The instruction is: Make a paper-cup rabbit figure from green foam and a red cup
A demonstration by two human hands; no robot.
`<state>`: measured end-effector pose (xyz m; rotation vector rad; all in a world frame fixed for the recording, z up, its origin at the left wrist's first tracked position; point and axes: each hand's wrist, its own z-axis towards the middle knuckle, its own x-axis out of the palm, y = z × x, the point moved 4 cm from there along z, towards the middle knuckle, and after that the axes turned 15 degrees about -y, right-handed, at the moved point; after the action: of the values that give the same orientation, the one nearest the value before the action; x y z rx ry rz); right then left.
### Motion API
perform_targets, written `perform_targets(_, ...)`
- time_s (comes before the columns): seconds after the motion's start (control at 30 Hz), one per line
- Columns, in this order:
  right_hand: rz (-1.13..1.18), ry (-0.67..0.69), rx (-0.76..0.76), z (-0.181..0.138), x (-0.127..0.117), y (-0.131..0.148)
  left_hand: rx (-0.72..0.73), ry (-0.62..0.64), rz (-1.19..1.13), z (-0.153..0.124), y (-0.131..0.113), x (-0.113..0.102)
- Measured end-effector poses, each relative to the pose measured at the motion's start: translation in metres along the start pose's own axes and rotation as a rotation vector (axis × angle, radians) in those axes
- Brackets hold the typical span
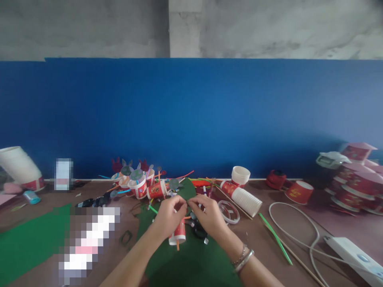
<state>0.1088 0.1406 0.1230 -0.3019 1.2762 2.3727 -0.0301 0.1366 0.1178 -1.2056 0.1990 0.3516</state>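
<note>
On the table [257, 235], a dark green sheet [191, 263] lies beneath left hand [171, 213] and right hand [208, 213], fingertips pinched narrow, contents unclear. The red cup [180, 230] is beside the left. Apparently fine fingertip work, calling for steadiness.

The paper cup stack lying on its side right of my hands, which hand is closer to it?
Right. Your right hand is left of the stack, apart from it; your left hand is farther left.
</note>
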Motion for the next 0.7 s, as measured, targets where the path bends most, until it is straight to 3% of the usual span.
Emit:
perform_targets(0.17,0.005,0.035,0.027,0.0008,-0.0004,-0.0006,-0.009,0.013,0.004,-0.0006,-0.003,0.0005)
perform_targets(0.43,-0.038,0.063,-0.049,0.0008,-0.0019,0.004,0.002,0.01,0.007,0.0001,-0.0013,0.0013)
perform_targets(0.7,0.033,0.06,0.0,0.0021,-0.0015,-0.0002,0.006,0.023,0.026,-0.0007,-0.0002,0.0004)
